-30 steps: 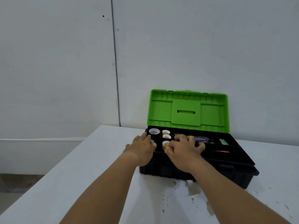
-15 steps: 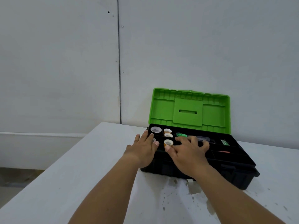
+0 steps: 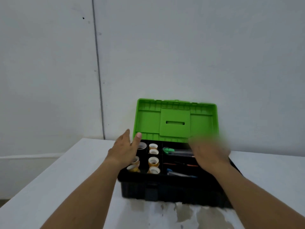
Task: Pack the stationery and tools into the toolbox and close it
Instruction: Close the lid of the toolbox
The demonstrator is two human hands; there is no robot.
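A black toolbox (image 3: pixel 165 187) stands on the white table with its green lid (image 3: pixel 175 121) upright against the wall. Its left compartments hold several tape rolls (image 3: pixel 153 161). The right compartments hold a green-handled tool (image 3: pixel 167 150), pens and a blue-tipped tool (image 3: pixel 179 173). My left hand (image 3: pixel 125 151) hovers over the box's left side, fingers apart, holding nothing, its thumb near the lid's lower left corner. My right hand (image 3: pixel 209 151) is blurred by motion over the right side, near the lid's lower right, fingers spread and empty.
The white table (image 3: pixel 66 187) has its left edge running diagonally at the left, with floor beyond. Grey stains (image 3: pixel 184 212) mark the tabletop in front of the box. A plain wall stands right behind the lid.
Both hands have lifted off the tape rolls and moved apart, up and back toward the lid's lower corners. The tape rolls under them are now uncovered.
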